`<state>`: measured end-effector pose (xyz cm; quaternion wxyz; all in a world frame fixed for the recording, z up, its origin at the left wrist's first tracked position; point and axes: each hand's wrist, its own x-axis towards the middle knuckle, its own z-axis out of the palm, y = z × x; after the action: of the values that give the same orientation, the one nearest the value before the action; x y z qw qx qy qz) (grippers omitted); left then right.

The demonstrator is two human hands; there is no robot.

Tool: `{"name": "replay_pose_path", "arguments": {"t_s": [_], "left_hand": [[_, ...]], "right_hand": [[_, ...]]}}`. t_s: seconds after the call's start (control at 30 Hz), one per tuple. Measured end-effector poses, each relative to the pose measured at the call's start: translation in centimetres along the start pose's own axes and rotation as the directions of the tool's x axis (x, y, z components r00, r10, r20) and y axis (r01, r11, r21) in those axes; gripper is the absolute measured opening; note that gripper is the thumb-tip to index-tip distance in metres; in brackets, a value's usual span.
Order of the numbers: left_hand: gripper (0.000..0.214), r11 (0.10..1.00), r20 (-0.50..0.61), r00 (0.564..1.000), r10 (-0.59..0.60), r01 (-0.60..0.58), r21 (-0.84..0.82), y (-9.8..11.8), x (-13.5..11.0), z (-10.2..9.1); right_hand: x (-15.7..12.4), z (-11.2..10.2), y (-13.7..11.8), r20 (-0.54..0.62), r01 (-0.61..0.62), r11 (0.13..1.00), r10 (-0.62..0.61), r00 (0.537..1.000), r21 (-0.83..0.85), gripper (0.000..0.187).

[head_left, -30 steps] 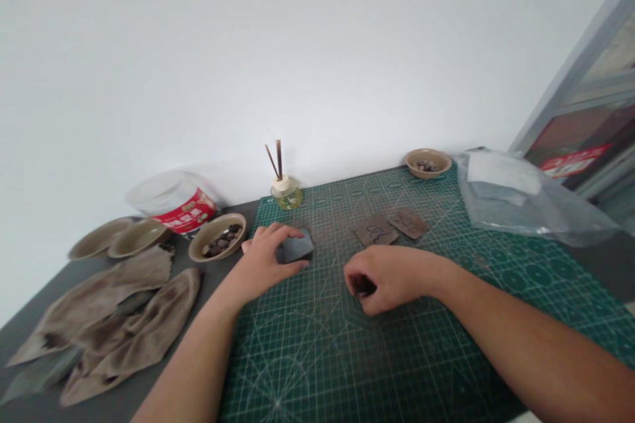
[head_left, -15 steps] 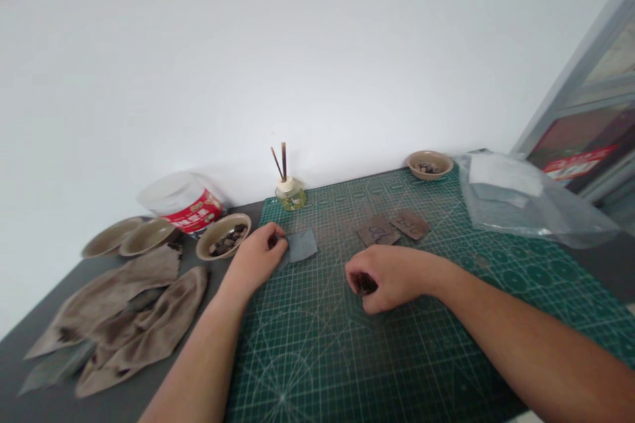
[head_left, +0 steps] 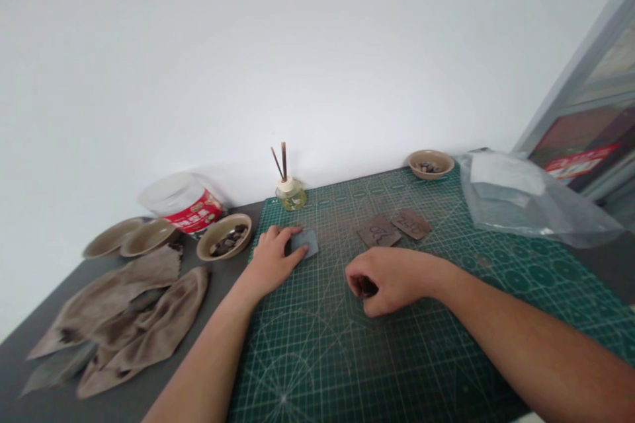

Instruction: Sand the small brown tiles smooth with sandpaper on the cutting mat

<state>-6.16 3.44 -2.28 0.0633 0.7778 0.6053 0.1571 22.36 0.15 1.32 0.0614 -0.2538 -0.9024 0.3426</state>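
My left hand [head_left: 272, 259] lies on a small grey sheet [head_left: 306, 242] on the green cutting mat [head_left: 377, 357], fingers and thumb closed over its left part. My right hand [head_left: 384, 277] rests on the mat near the middle, curled into a loose fist around a small dark piece that barely shows. Two brown squares with writing [head_left: 391, 228] lie on the mat just beyond my right hand.
A beige bowl of dark pieces [head_left: 223, 242] sits left of the mat, beside two empty bowls [head_left: 129, 243] and a lidded tub [head_left: 181, 201]. Stained cloths [head_left: 119, 317] lie front left. A reed diffuser [head_left: 290, 192], another bowl [head_left: 429, 164] and a plastic bag [head_left: 526, 201] stand behind.
My left hand pulled back to the grey sheet's left edge, then moved onto it again. The sheet has stayed in nearly the same spot. My right hand has stayed still.
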Motion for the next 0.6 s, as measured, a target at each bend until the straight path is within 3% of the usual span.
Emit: {"name": "replay_pose_path", "arguments": {"t_s": [0.13, 0.33, 0.47, 0.6], "left_hand": [[0.06, 0.994, -0.004, 0.997, -0.071, 0.071, 0.078, 0.6, -0.2, 0.4], [0.044, 0.999, 0.093, 0.995, 0.023, -0.027, 0.04, 1.5, -0.6, -0.5], [0.039, 0.999, 0.025, 0.999, 0.03, -0.031, 0.042, 1.8, -0.8, -1.4], [0.033, 0.99, -0.04, 0.996, -0.079, 0.083, 0.11, 2.1, -0.9, -2.1]], "right_hand": [[0.0, 0.1, 0.0, 0.007, -0.01, 1.0, 0.01, 1.0, 0.0, 0.019], [0.0, 0.2, 0.0, -0.01, 0.009, 1.0, -0.009, 1.0, -0.01, 0.017], [0.0, 0.2, 0.2, 0.01, -0.003, 1.0, 0.003, 1.0, 0.024, 0.019], [0.3, 0.4, 0.5, 0.031, -0.007, 0.996, 0.004, 1.0, 0.085, 0.019]]}}
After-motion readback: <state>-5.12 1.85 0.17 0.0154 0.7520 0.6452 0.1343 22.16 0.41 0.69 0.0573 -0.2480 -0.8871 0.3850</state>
